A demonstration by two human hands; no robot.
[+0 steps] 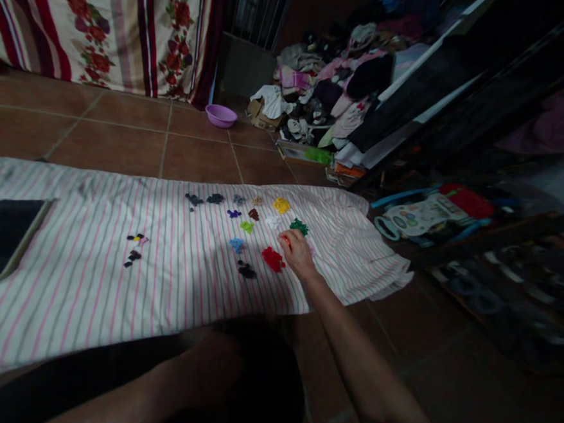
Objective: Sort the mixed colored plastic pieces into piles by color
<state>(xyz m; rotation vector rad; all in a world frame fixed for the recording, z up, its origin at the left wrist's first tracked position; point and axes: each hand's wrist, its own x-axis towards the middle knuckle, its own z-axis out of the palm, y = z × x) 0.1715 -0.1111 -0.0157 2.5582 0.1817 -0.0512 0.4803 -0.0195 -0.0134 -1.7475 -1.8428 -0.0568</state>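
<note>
My right hand (pixel 296 248) reaches over the striped cloth (pixel 179 294), its fingers pinched together. A small reddish-orange spot shows at the fingertips, too small to name. Just beside the hand lie a pile of small red pieces (pixel 273 259), a green pile (pixel 299 226) and a white pile (pixel 273 221). Behind them is a yellow pile (pixel 281 204). To the left are a light blue pile (pixel 236 244), a black pile (pixel 246 269) and a lime green pile (pixel 247 226). My left hand (pixel 230 356) rests low by my lap in deep shadow, its fingers not discernible.
A few black, yellow and pink pieces (pixel 136 239) lie further left. A dark-screened tablet or phone (pixel 4 237) sits at the cloth's left side. Beyond are a tiled floor (pixel 123 139), a purple basin (pixel 221 116), heaped clothes (pixel 329 86) and a dark rack (pixel 497 239) on the right.
</note>
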